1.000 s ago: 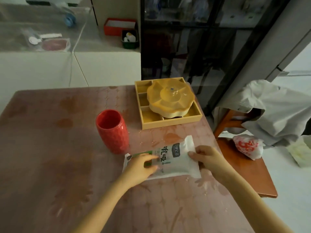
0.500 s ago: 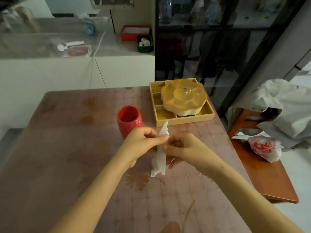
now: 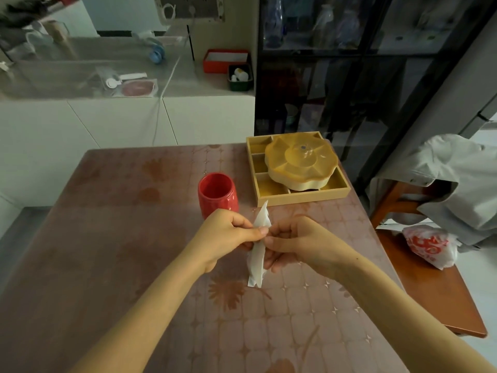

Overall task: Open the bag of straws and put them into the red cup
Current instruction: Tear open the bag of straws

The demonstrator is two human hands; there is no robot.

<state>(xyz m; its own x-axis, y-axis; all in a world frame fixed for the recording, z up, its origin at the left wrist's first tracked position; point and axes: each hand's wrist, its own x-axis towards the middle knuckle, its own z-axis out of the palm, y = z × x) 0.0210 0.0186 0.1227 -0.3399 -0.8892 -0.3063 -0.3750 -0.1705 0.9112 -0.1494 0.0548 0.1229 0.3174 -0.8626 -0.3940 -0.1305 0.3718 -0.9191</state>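
Straw bag point(image 3: 257, 246) is pinched at top btwn left hand point(image 3: 224, 236) & right hand point(image 3: 298, 242); straws could be scattered by a hard tear.

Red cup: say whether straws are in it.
No, the red cup shows a bare interior, and the bag is pinched between left hand and right hand.

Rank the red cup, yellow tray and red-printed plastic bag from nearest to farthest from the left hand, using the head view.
1. Red cup: just beyond the left hand, on the table.
2. Yellow tray: farther back, to the right, at the table's far corner.
3. Plastic bag: far right, off the table.
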